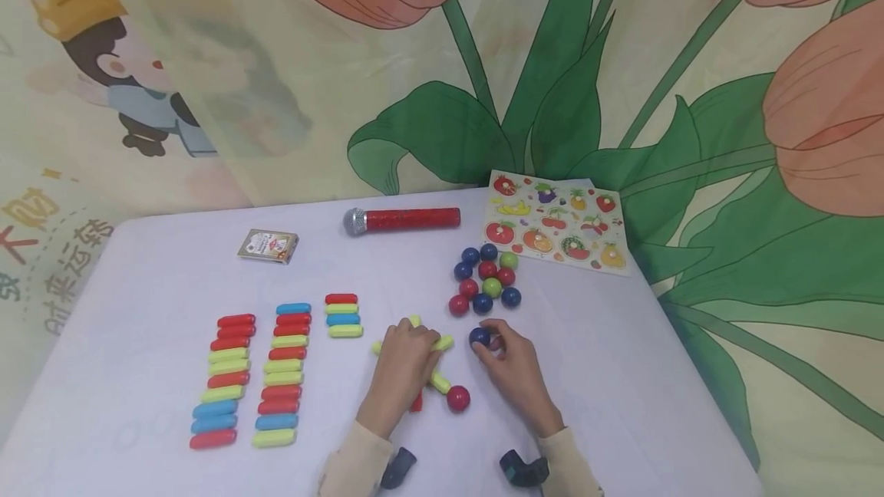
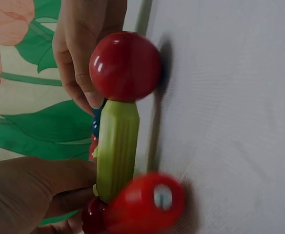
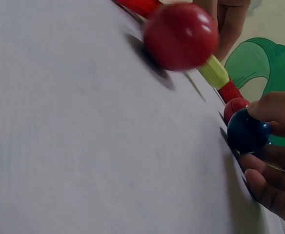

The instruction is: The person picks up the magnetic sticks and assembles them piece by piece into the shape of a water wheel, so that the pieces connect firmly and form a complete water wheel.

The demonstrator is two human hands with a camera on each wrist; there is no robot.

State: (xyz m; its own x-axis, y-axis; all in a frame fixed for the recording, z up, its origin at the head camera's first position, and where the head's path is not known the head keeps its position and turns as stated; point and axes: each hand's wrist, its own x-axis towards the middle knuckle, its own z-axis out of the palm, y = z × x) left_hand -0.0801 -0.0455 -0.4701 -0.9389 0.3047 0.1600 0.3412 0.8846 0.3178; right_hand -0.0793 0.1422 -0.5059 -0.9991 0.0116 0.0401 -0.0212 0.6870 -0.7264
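My left hand (image 1: 404,355) grips a joined structure of rods and balls from above, covering its middle. Yellow-green rods (image 1: 442,383) stick out around the fingers, one ending at a red ball (image 1: 458,399). A red rod (image 2: 142,207) with a silvery end points towards the left wrist camera, beside a dark red ball (image 2: 94,217) partly behind it. To the right, my right hand (image 1: 516,365) pinches a blue ball (image 1: 479,338) between thumb and fingers; the right wrist view shows this blue ball (image 3: 247,130) close to the tabletop. A small gap separates it from the structure.
Loose red, blue and green balls (image 1: 487,270) cluster beyond my right hand. Columns of coloured rods (image 1: 282,378) lie at left. Farther back are a card box (image 1: 268,245), a red microphone (image 1: 413,219) and a fruit picture board (image 1: 556,222) on the white table (image 1: 621,390).
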